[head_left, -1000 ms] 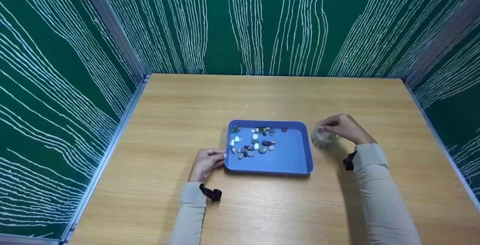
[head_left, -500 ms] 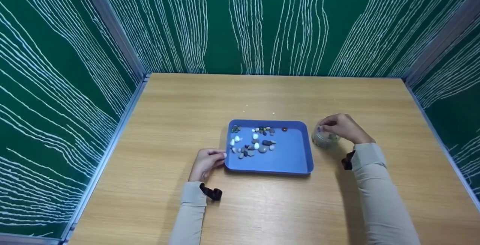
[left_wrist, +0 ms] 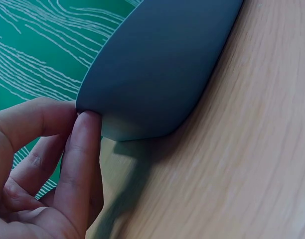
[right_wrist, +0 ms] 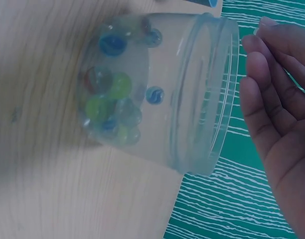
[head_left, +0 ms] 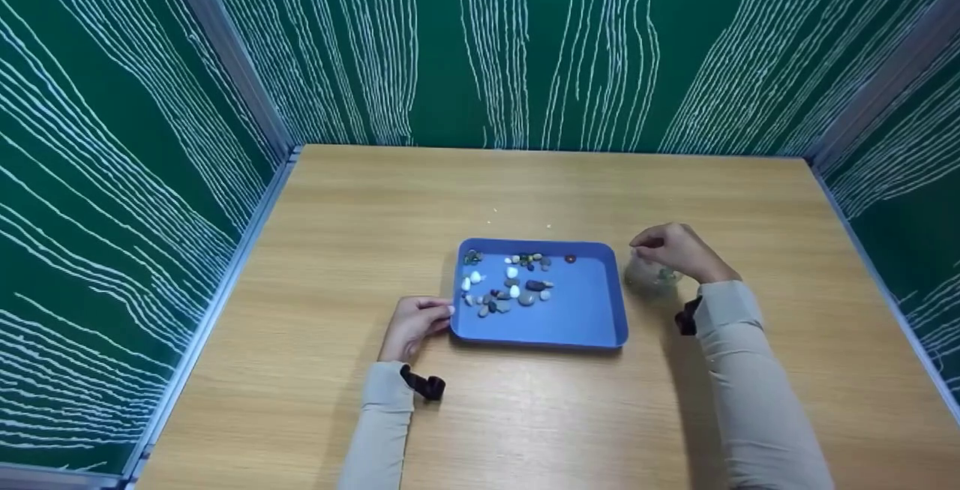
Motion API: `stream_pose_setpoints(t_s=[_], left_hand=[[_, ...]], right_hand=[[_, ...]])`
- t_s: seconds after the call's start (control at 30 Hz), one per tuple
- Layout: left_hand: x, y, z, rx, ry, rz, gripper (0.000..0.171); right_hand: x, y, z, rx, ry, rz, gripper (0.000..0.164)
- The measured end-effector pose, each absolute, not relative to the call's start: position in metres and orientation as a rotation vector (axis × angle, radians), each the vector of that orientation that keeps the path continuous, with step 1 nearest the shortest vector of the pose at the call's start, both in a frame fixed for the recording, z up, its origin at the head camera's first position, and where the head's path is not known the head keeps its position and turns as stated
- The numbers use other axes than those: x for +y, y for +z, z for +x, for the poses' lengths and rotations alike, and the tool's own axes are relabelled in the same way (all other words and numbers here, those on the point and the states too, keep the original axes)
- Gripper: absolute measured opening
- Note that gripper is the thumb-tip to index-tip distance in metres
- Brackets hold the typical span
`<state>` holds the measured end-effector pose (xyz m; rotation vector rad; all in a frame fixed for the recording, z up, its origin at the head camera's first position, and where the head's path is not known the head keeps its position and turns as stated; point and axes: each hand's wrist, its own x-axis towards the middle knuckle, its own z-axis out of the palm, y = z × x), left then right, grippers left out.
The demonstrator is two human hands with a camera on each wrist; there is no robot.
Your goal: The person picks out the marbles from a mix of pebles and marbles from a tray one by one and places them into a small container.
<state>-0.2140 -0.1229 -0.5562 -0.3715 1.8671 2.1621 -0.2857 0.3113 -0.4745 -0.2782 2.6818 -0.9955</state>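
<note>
In the head view my left hand (head_left: 415,327) pinches the left rim of a blue tray (head_left: 585,317). The left wrist view shows its thumb and fingers on the corner of the tray wall (left_wrist: 152,69). My right hand (head_left: 679,252) is just above a clear jar (head_left: 651,280) to the right of the tray. Seen from the right wrist, its loosely bent fingers (right_wrist: 257,67) are beyond the jar's mouth, with nothing visible between them. Green and blue marbles (right_wrist: 110,99) lie at the jar's bottom. One blue marble (right_wrist: 155,94) appears apart, higher inside the jar.
Several white, grey and dark pebbles (head_left: 526,299) lie in the tray's left half. Glassy green pieces (head_left: 472,257) sit in its far left corner, a reddish-brown one (head_left: 570,258) near the far right. Tiny pale bits dot the wooden table (head_left: 360,212). Green, white-lined panels stand around.
My right hand has risen slightly and shifted left over the jar. The blue marble seen under its fingertips earlier no longer shows there. My left hand and the tray stay put.
</note>
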Motion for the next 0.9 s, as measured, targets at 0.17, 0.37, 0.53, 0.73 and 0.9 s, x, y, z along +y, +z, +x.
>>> stream_pose_setpoints(t_s=[0.17,0.37,0.53,0.73,0.9], left_hand=[[-0.122,-0.556,-0.214,1.872,2.163,-0.365,0.028],[-0.122,-0.557,-0.215,1.873,2.165,-0.377,0.027],[-0.122,-0.557,-0.215,1.885,2.144,-0.392,0.027],[-0.123,-0.553,-0.212,1.873,2.145,-0.355,0.03],[-0.122,-0.555,-0.215,1.865,2.159,-0.364,0.03]], right_hand=[[0.307,-0.473,-0.288,2.671,-0.986,-0.261,0.028],[0.299,-0.471,-0.289,2.672,-0.97,-0.266,0.03],[0.291,-0.468,-0.291,2.678,-0.958,-0.261,0.029],[0.281,-0.468,-0.295,2.696,-0.957,-0.267,0.026],[0.272,-0.468,-0.298,2.712,-0.98,-0.317,0.025]])
